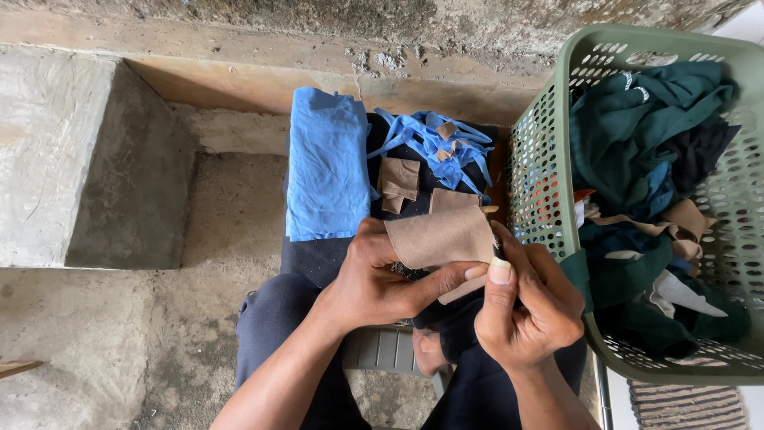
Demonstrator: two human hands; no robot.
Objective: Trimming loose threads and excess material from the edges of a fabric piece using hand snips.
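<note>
Left hand (374, 279) fingers pinched narrow on the tan fabric piece (442, 236), thumb on top, forefinger stretched beneath its lower edge. Right hand (525, 306) curled tight around a thin dark tool (496, 247), thumb pressed beside the cloth's right edge. Just beyond, on dark cloth: folded blue fabric (326, 171), blue scrap strips (434, 139), smaller tan scraps (398, 181). At right, close by, green laundry basket (541, 159) heaped with clothes. Both forearms angled up from below, wrists converging over the lap.
</note>
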